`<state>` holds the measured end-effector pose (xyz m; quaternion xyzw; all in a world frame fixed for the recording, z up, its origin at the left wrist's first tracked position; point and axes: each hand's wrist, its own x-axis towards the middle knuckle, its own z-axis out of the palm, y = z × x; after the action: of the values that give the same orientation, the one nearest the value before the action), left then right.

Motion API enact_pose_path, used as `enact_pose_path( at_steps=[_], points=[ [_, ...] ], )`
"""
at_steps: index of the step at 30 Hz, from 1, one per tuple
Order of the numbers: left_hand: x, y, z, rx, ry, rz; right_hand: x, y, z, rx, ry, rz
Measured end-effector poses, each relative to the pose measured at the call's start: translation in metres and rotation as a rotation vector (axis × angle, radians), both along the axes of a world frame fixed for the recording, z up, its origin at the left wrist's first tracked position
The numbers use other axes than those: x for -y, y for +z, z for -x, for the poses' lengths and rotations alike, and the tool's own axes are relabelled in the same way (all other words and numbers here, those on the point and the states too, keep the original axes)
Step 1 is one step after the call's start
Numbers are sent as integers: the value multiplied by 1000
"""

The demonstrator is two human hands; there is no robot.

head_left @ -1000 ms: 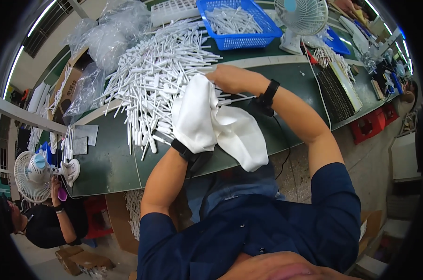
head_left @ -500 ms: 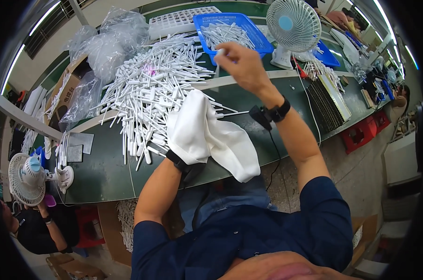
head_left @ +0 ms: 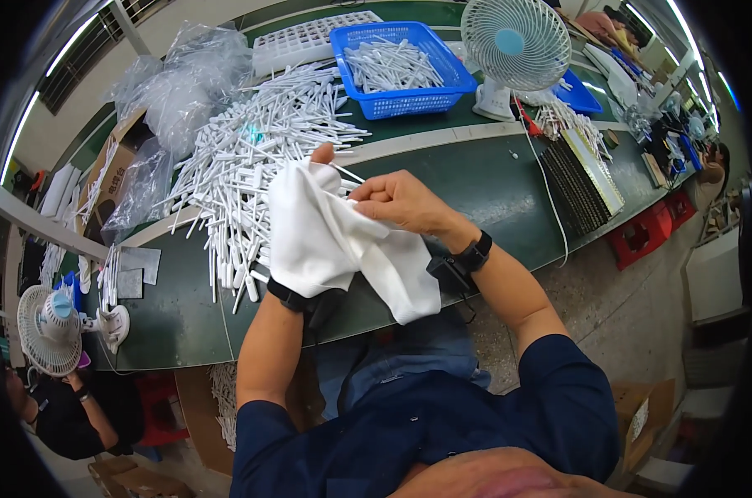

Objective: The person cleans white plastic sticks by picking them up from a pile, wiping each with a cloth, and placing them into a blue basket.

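Head view: I see the white cloth (head_left: 305,236), probably light and soft, above the green surface (head_left: 500,187), covering most of the left hand (head_left: 323,154), whose grip I can't tell, while the right hand (head_left: 403,203) has its fingers pinched on a fold, a good place to hold.

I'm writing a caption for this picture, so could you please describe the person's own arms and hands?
Short navy-blue sleeves leave both forearms bare. Each bears a black wrist strap with a black device beside it; any markings are too small to tell. The right hand is ungloved; white cloth hides most of the left hand.
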<state>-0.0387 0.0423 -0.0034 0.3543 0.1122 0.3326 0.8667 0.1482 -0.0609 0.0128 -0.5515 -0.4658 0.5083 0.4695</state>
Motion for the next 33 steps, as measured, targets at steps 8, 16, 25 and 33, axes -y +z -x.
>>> enact_pose_path(
  at_steps=[8, 16, 25, 33],
  points=[
    [39, 10, -14, -137, -26, -175, -2, -15, 17, -46, 44, -179],
    [38, 4, -16, -105, -164, -6, -5, -22, 13, -45, -37, -118],
    [41, 17, -7, -89, -171, 57, -5, -22, 10, -51, 35, -81],
    [39, 12, -13, -219, 87, -114, 4, 2, 4, 131, -50, -79]
  ],
)
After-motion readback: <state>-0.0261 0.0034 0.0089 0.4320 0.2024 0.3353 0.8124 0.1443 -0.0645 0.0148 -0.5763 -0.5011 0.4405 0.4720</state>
